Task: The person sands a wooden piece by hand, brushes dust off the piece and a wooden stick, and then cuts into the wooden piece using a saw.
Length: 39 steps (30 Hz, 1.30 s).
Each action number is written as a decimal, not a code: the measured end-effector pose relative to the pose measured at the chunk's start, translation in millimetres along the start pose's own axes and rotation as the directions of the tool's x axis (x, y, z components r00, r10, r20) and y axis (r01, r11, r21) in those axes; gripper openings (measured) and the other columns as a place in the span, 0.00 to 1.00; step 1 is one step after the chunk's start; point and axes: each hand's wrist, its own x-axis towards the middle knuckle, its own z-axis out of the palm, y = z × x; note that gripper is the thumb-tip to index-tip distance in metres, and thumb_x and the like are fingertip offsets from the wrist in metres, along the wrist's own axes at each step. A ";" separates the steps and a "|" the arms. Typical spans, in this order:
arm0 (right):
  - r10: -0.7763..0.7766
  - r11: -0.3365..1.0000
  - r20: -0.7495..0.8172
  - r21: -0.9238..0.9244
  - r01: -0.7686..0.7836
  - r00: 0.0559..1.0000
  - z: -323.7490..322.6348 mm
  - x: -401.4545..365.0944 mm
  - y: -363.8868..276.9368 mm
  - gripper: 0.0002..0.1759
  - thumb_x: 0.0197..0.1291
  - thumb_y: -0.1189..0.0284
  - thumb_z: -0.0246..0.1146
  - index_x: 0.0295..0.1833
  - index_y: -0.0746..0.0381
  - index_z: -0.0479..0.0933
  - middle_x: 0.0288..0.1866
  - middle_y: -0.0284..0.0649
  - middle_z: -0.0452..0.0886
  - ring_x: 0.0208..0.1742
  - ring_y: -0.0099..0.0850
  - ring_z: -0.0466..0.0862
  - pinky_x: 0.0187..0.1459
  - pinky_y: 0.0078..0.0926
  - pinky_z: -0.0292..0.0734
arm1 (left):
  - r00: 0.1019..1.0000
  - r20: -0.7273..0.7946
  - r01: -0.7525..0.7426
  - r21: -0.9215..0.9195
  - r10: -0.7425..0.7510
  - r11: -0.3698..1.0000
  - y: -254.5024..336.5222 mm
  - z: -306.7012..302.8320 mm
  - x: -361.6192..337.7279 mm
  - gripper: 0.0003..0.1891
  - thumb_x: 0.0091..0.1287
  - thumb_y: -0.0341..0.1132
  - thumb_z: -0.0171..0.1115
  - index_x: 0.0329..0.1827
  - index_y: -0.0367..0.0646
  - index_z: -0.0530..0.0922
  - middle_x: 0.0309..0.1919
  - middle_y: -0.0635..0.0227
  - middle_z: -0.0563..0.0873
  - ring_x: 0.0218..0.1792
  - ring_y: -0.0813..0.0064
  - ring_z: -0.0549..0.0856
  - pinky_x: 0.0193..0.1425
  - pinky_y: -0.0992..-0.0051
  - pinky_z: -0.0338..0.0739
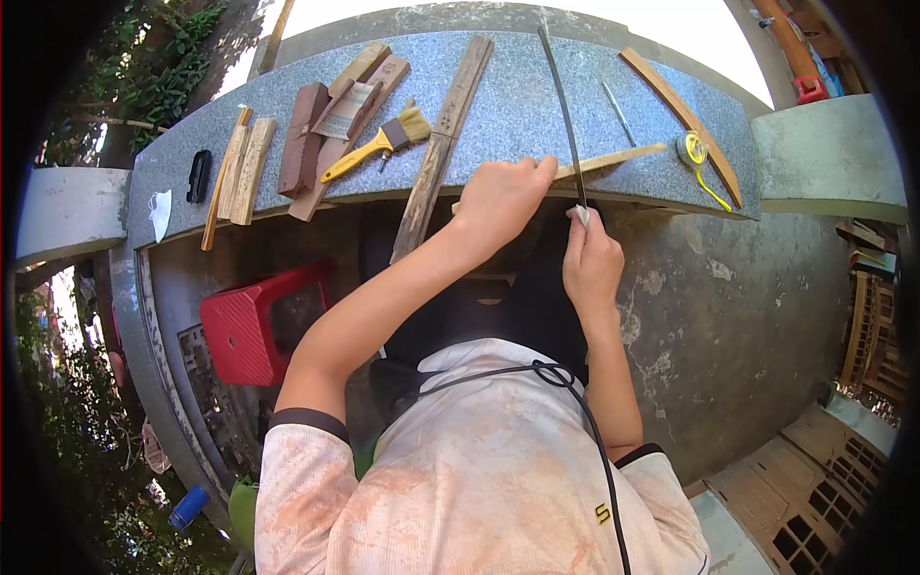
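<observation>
My left hand [506,196] is closed round a pale wooden strip [618,158], which points out to the right over the front of the stone table. In my right hand [594,257] is the light-coloured near end of a long, thin dark blade [563,101], perhaps a saw or a file. The blade runs away from me and crosses the strip just right of my left fingers. Left of my left hand, a weathered wooden board [443,144] juts over the table edge. A yellow tape measure [690,147] lies close to the strip's far tip.
On the granite table [537,115] are a yellow-handled paintbrush [379,144], wooden blocks [305,139], narrow strips [251,171], a black clip-like object [198,175], a pen [618,112] and a long wooden slat [680,125]. A red stool [244,331] stands below left.
</observation>
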 end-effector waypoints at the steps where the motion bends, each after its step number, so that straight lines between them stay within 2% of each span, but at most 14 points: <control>1: 0.012 1.000 0.024 -0.021 -0.011 1.000 -1.8 -3.9 1.3 0.08 0.82 0.71 0.60 0.56 0.59 0.83 0.33 0.54 0.88 0.37 0.58 0.91 0.36 0.55 0.82 | 1.000 0.009 0.020 -0.014 -0.020 1.000 -1.7 -3.1 0.7 0.11 0.77 0.37 0.69 0.46 0.40 0.77 0.32 0.54 0.91 0.34 0.48 0.93 0.37 0.52 0.86; 4: 0.015 1.000 0.008 -0.009 -0.015 1.000 2.1 -22.7 19.5 0.08 0.81 0.71 0.60 0.57 0.58 0.83 0.33 0.53 0.89 0.37 0.57 0.91 0.37 0.53 0.83 | 0.995 0.089 0.054 -0.025 -0.052 0.998 -2.2 -15.9 7.2 0.11 0.76 0.38 0.69 0.46 0.40 0.77 0.32 0.54 0.91 0.34 0.48 0.93 0.36 0.52 0.86; 7: 0.015 1.000 -0.006 0.007 -0.015 1.000 -2.4 -20.1 9.7 0.08 0.81 0.71 0.61 0.57 0.58 0.83 0.33 0.53 0.89 0.37 0.57 0.91 0.38 0.53 0.83 | 1.000 0.002 -0.004 -0.003 0.004 1.000 -3.2 -1.5 2.1 0.11 0.76 0.38 0.69 0.46 0.40 0.77 0.31 0.55 0.91 0.35 0.48 0.93 0.36 0.52 0.86; 10: 0.017 1.000 0.007 -0.010 -0.017 1.000 3.0 10.5 -4.6 0.08 0.80 0.72 0.62 0.57 0.58 0.84 0.34 0.54 0.89 0.37 0.57 0.91 0.37 0.53 0.83 | 0.998 0.057 0.018 -0.023 -0.016 1.000 -3.9 -8.1 4.5 0.12 0.76 0.38 0.70 0.46 0.41 0.77 0.31 0.55 0.91 0.35 0.47 0.93 0.37 0.51 0.86; 14: 0.012 1.000 -0.040 0.008 -0.012 0.999 13.7 -23.7 21.4 0.08 0.80 0.72 0.61 0.56 0.59 0.84 0.34 0.55 0.88 0.37 0.58 0.91 0.36 0.53 0.82 | 0.998 0.054 0.016 -0.030 -0.014 0.999 -6.0 -11.8 7.2 0.12 0.76 0.39 0.70 0.46 0.40 0.77 0.31 0.54 0.90 0.35 0.45 0.92 0.37 0.50 0.85; 17: 0.011 1.000 -0.028 0.016 -0.011 1.000 12.0 -24.1 15.7 0.08 0.81 0.72 0.61 0.56 0.59 0.84 0.33 0.55 0.88 0.37 0.58 0.91 0.36 0.52 0.83 | 1.000 0.014 0.010 -0.061 -0.009 0.998 -6.6 -4.6 5.5 0.13 0.76 0.39 0.70 0.46 0.40 0.77 0.30 0.52 0.90 0.35 0.44 0.92 0.38 0.49 0.85; 20: 0.035 0.999 0.006 -0.023 -0.035 0.999 15.0 -0.7 3.4 0.08 0.81 0.73 0.61 0.56 0.60 0.84 0.33 0.53 0.89 0.37 0.57 0.91 0.36 0.51 0.83 | 0.993 0.078 0.101 -0.119 -0.092 0.988 -10.2 -16.3 11.6 0.13 0.76 0.39 0.70 0.46 0.40 0.77 0.30 0.51 0.90 0.35 0.44 0.92 0.38 0.49 0.85; 24: 0.018 0.999 -0.035 0.027 -0.017 0.999 13.9 -25.7 25.7 0.08 0.81 0.73 0.60 0.56 0.60 0.84 0.34 0.53 0.89 0.38 0.57 0.91 0.37 0.52 0.83 | 0.995 0.100 0.037 -0.062 -0.030 0.997 -9.9 -13.5 11.9 0.13 0.76 0.40 0.70 0.46 0.40 0.77 0.30 0.51 0.90 0.36 0.44 0.92 0.38 0.49 0.85; 27: 0.048 0.999 -0.002 0.018 -0.048 0.999 4.5 -15.1 8.8 0.08 0.82 0.72 0.60 0.56 0.60 0.84 0.34 0.53 0.89 0.39 0.57 0.91 0.38 0.52 0.83 | 0.999 -0.012 -0.036 -0.014 0.035 0.999 -2.4 1.6 2.6 0.13 0.76 0.40 0.70 0.46 0.40 0.78 0.30 0.53 0.90 0.35 0.45 0.92 0.37 0.49 0.85; 29: 0.015 1.000 -0.002 0.011 -0.015 1.000 0.4 12.3 -7.7 0.08 0.82 0.72 0.60 0.55 0.60 0.83 0.35 0.54 0.89 0.40 0.59 0.91 0.38 0.53 0.83 | 1.000 0.022 -0.012 -0.059 0.013 0.998 -2.6 -0.9 3.2 0.12 0.76 0.39 0.70 0.46 0.41 0.78 0.31 0.53 0.91 0.35 0.45 0.92 0.37 0.49 0.85; 31: 0.021 1.000 0.019 -0.010 -0.021 1.000 -0.5 6.9 -4.9 0.08 0.82 0.71 0.60 0.55 0.60 0.83 0.35 0.55 0.89 0.40 0.59 0.91 0.38 0.53 0.83 | 0.997 0.078 0.013 -0.067 -0.008 0.998 -7.7 -8.5 8.5 0.11 0.76 0.38 0.70 0.47 0.41 0.78 0.32 0.54 0.91 0.35 0.47 0.93 0.37 0.50 0.85; 36: 0.002 0.999 -0.027 0.039 -0.001 1.000 12.0 -32.5 29.4 0.08 0.82 0.71 0.59 0.55 0.60 0.83 0.34 0.55 0.89 0.39 0.59 0.91 0.38 0.53 0.83 | 1.000 0.011 -0.029 -0.019 0.030 0.999 -11.2 -8.0 13.0 0.12 0.76 0.38 0.70 0.47 0.40 0.78 0.31 0.54 0.91 0.35 0.46 0.93 0.37 0.50 0.85; 39: 0.022 1.000 -0.016 -0.004 -0.022 1.000 6.4 8.5 -0.7 0.08 0.81 0.72 0.61 0.57 0.59 0.84 0.35 0.54 0.89 0.38 0.58 0.91 0.38 0.53 0.84 | 0.999 0.033 -0.034 -0.036 0.035 0.999 -3.1 1.0 2.0 0.12 0.76 0.38 0.70 0.46 0.40 0.78 0.30 0.54 0.91 0.35 0.46 0.93 0.36 0.50 0.85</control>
